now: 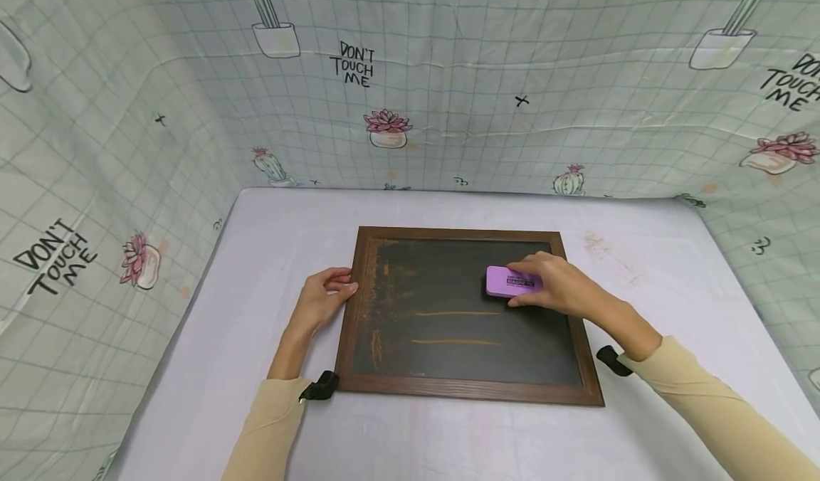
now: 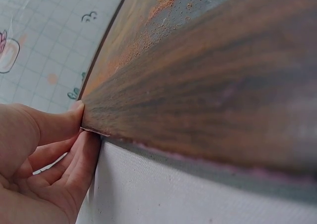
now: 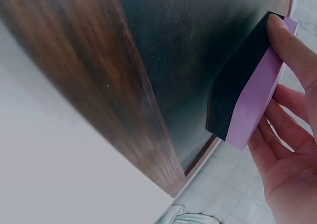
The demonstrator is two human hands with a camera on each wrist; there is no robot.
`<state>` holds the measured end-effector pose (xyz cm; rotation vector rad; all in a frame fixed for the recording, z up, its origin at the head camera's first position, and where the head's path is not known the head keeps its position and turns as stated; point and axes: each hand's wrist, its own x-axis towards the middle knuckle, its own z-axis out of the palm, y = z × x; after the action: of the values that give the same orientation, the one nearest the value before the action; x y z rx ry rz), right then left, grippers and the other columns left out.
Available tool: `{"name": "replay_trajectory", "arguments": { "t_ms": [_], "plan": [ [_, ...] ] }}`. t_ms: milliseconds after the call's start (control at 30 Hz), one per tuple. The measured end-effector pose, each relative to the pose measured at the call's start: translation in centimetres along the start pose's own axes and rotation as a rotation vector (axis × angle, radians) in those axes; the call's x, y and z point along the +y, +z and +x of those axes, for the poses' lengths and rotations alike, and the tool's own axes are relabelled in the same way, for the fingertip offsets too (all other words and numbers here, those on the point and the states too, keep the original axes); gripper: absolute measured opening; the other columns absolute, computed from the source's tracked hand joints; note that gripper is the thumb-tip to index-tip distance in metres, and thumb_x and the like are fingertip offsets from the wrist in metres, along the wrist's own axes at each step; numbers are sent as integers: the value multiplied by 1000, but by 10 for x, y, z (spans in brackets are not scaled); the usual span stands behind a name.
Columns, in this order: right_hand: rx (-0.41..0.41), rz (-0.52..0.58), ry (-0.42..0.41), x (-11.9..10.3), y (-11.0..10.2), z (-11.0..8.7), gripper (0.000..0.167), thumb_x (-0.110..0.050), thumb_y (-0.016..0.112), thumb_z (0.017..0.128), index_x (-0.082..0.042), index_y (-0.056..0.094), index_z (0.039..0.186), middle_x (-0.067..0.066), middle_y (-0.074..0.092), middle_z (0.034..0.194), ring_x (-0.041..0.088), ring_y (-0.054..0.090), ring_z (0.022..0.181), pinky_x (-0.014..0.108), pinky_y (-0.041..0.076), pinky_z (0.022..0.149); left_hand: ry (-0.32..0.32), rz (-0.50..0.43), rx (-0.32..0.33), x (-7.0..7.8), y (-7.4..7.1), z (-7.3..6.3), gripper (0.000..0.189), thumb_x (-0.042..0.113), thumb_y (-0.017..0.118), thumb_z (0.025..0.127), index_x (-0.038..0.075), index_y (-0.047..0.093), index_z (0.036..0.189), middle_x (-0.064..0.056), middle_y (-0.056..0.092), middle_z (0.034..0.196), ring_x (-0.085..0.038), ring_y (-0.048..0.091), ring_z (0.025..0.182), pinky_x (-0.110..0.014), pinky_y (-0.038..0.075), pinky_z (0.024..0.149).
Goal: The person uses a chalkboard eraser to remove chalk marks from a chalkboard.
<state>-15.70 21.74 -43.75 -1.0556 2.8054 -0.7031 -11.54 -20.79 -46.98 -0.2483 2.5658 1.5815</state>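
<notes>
A chalkboard [image 1: 461, 362] in a brown wooden frame lies on the white table. My left hand [image 1: 318, 303] pinches the frame's left edge; in the left wrist view, the thumb [image 2: 59, 127] is on top and the fingers are bent against the edge below. In my right hand [image 1: 564, 287] is a purple eraser [image 1: 502, 282] with a black felt pad, gripped between thumb and fingers over the board's right half. The right wrist view shows the felt [image 3: 237, 78] facing the board. Two orange chalk lines [image 1: 456, 342] run below the eraser.
Orange chalk smears [image 1: 376, 346] and dust mark the board's left side. A faint orange smudge [image 1: 605, 246] is on the table [image 1: 295, 232] beyond the board's right corner. Grid-patterned cloth [image 1: 461, 111] with plant drawings hangs behind and at both sides.
</notes>
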Motion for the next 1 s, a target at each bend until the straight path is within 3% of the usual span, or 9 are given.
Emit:
{"name": "replay_trajectory", "arguments": {
  "t_ms": [467, 767, 1000],
  "plan": [
    [-16, -41, -29, -2, -9, -23, 56, -30, 92, 78, 4, 73, 118, 9, 73, 107, 19, 61, 91, 40, 51, 76, -10, 5, -10, 1, -1, 0, 41, 10, 70, 99, -6, 61, 136, -25, 66, 125, -35, 64, 110, -32, 47, 88],
    [-27, -40, -24, -7, -7, -35, 58, -31, 93, 75, 4, 74, 117, 6, 73, 103, 13, 56, 85, 31, 50, 71, -13, -1, -9, 0, 0, 0, 41, 9, 70, 99, -6, 61, 135, -25, 66, 124, -34, 64, 110, -30, 47, 86],
    [-32, -32, -41, -11, -4, -39, 56, -30, 93, 75, 4, 74, 116, 5, 72, 101, 14, 57, 86, 34, 51, 73, -22, 10, -12, 1, 0, 0, 41, 11, 70, 99, -5, 61, 136, -23, 67, 124, -33, 64, 110, -33, 47, 89]
  ]
}}
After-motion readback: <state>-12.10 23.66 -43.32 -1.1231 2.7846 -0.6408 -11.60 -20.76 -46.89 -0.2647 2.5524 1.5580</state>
